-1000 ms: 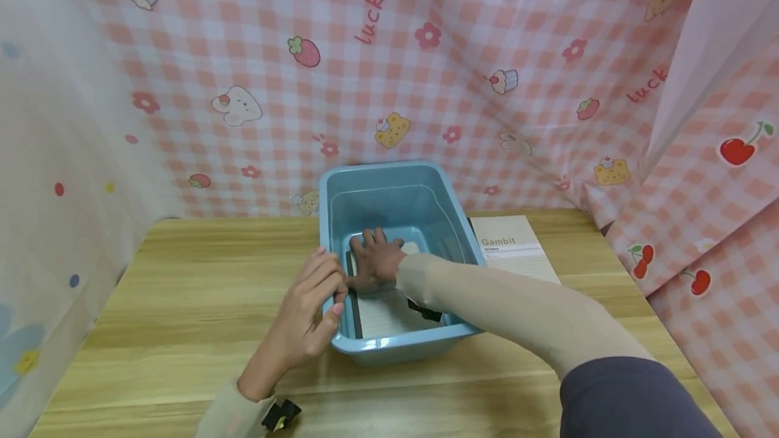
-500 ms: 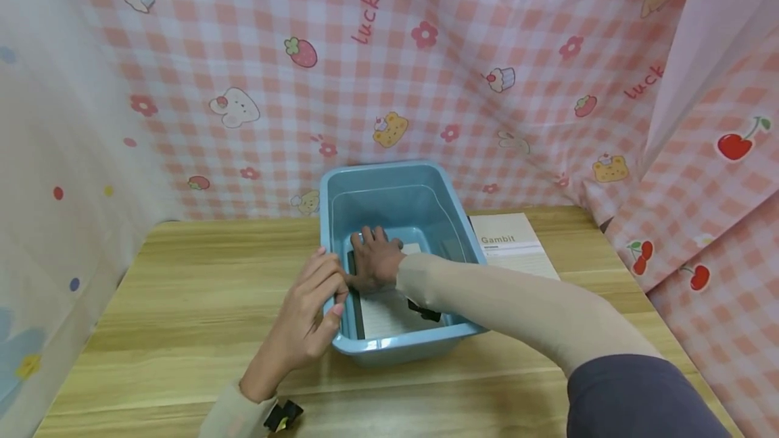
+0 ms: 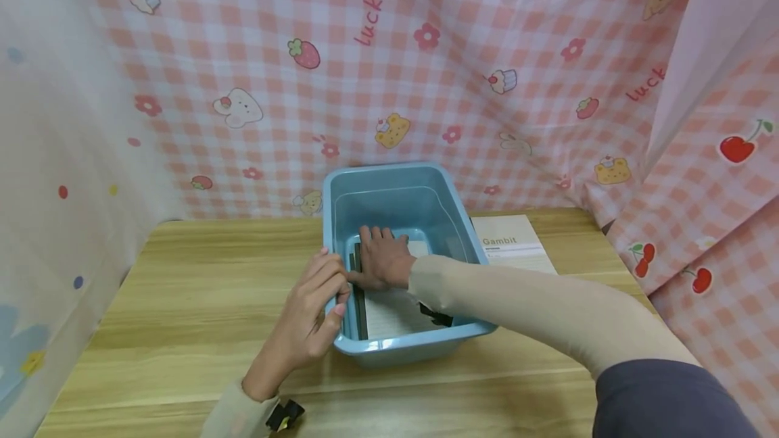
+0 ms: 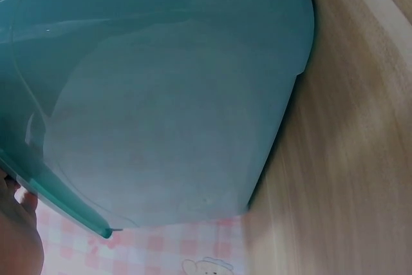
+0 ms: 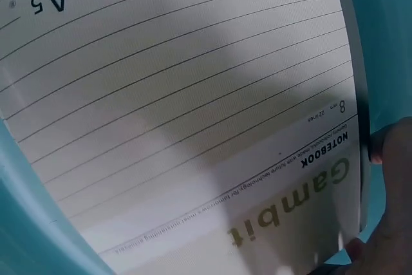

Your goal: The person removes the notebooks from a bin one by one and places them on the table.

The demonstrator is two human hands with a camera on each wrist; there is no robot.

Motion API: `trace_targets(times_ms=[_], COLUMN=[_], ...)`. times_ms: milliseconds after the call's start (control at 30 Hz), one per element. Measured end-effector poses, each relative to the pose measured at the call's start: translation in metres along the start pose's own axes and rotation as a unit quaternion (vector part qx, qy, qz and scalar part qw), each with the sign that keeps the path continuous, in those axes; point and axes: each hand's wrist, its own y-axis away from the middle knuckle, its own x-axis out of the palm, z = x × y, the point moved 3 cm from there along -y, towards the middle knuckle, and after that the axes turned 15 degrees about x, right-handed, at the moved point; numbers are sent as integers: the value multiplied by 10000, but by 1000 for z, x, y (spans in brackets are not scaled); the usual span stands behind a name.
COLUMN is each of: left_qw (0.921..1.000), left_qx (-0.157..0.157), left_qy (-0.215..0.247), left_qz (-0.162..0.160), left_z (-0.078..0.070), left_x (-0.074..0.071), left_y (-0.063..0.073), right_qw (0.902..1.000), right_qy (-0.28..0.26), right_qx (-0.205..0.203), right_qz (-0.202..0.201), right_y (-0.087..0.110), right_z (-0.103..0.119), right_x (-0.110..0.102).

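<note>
A light blue plastic bin (image 3: 420, 338) stands on the table, its outer wall (image 4: 161, 114) filling much of the left wrist view. My left hand (image 3: 309, 313) grips its left rim, with curled fingers over the edge. Inside, my right hand (image 3: 383, 261) lies with fingers spread on a pale lined notebook (image 3: 392, 316). The right wrist view shows the notebook cover (image 5: 180, 114) with "Gambit" lettering and my hand (image 5: 393, 204) touching its dark spine edge. A second dark strip shows left of that spine, seemingly from another notebook underneath, mostly hidden.
Another Gambit notebook (image 3: 517, 238) lies on the wooden table (image 3: 231, 289) right of the bin, partly hidden behind it and my right arm. A pink checked curtain (image 3: 365, 86) hangs directly behind the table, with more cloth at both sides.
My right hand and the notebook under it have shifted slightly right inside the bin, so a second dark strip now shows beside the spine. My left hand keeps its hold on the rim.
</note>
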Motion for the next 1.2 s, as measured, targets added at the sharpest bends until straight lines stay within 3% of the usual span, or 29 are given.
trace_targets(times_ms=[133,400,700,967,1200], left_qw=[10000,10000,10000,9999,9999], left_qx=[9,-59,-49,18,80], left_qy=[-21,-35,42,94,73], left_qz=[-3,45,2,-37,-92], left_z=[-1,-2,-1,-1,-2], left_x=[0,0,-1,2,2], left_y=[1,1,0,-1,-1], right_qw=[9994,9994,9956,9922,9871], right_qy=[-311,196,136,-25,-521], right_qx=[-63,-183,-833,-1064,-1153], right_qz=[-130,-228,-407,-651,-981], right_y=[2,3,-5,-10,-10], right_z=[-1,1,0,-8,-19], right_x=[-1,2,-10,-36,-85])
